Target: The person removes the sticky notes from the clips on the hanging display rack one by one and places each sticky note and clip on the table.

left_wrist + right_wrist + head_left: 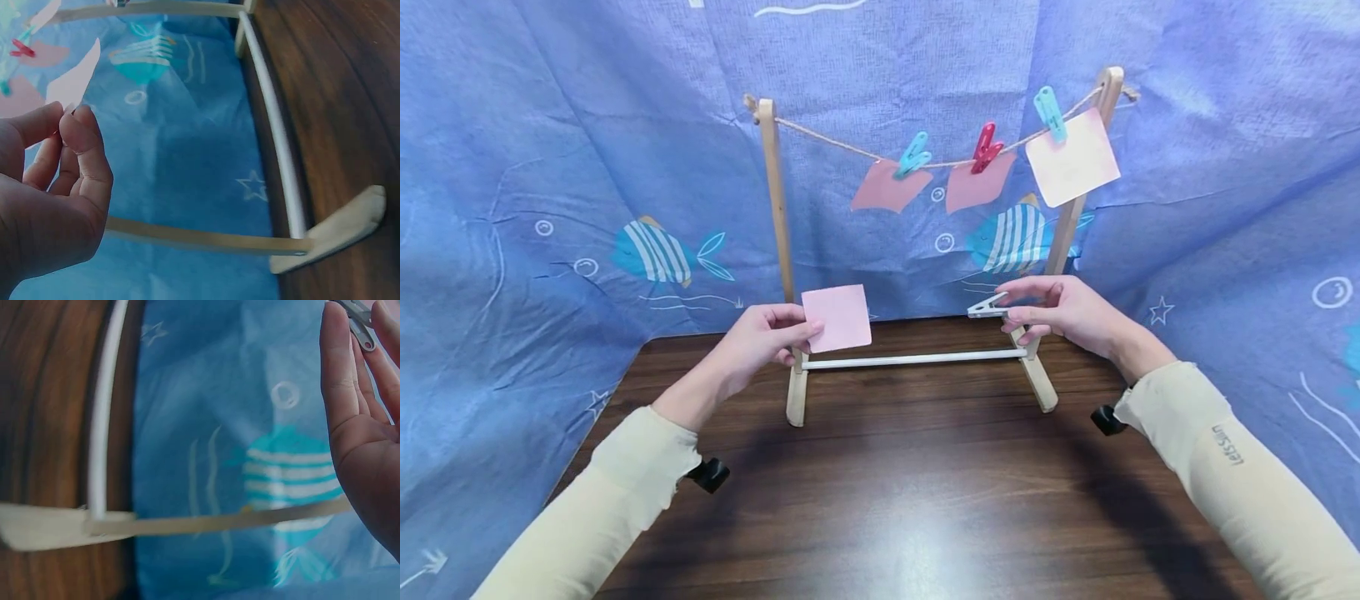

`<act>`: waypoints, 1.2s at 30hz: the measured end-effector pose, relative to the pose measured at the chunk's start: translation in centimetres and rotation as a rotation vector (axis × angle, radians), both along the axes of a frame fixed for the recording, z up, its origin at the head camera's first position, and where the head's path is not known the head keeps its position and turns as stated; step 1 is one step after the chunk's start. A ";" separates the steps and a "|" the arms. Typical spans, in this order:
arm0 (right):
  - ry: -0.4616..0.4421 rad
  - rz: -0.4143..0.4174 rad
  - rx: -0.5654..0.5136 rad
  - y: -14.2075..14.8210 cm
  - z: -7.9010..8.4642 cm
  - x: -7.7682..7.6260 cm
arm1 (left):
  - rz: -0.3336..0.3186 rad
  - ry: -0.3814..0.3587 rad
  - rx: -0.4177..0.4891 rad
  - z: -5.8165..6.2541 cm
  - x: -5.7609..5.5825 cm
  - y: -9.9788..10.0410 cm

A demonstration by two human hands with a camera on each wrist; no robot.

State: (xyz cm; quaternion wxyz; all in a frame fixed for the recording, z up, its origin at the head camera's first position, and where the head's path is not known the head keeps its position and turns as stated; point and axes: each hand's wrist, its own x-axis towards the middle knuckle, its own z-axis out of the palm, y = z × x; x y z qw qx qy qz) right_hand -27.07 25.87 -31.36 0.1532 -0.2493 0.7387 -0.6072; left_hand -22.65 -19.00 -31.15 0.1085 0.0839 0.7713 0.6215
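Note:
My left hand (772, 332) pinches a square pink paper note (842, 320) by its left edge, in front of the rack's left post. In the left wrist view the note (75, 80) curves up from between thumb and forefinger. On the other side my right hand (1051, 310) holds a pale grey clothespin (988, 308) between thumb and fingers, near the right post. Only part of that clothespin (359, 325) shows in the right wrist view. Both hands are below the rope (827, 142) and apart from each other.
A wooden rack (777, 208) with a white crossbar (917, 360) stands on the dark table (880, 467). From its rope hang pink notes (891, 187) and a pale note (1072, 158), held by blue clothespins (913, 155) and a red clothespin (987, 148). Blue fabric (587, 167) hangs behind.

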 end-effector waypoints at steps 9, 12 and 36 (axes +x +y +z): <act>-0.102 -0.078 0.050 1.7 -4.2 -1.0 | 0.028 -0.117 0.008 -5.5 -1.5 -0.8; -0.109 -0.079 0.061 2.1 -5.4 -1.2 | 0.022 -0.150 -0.011 -7.4 -1.9 -1.0; -0.263 -0.064 0.107 4.9 -13.2 -2.1 | 0.137 -0.307 0.032 -14.2 -2.7 -1.5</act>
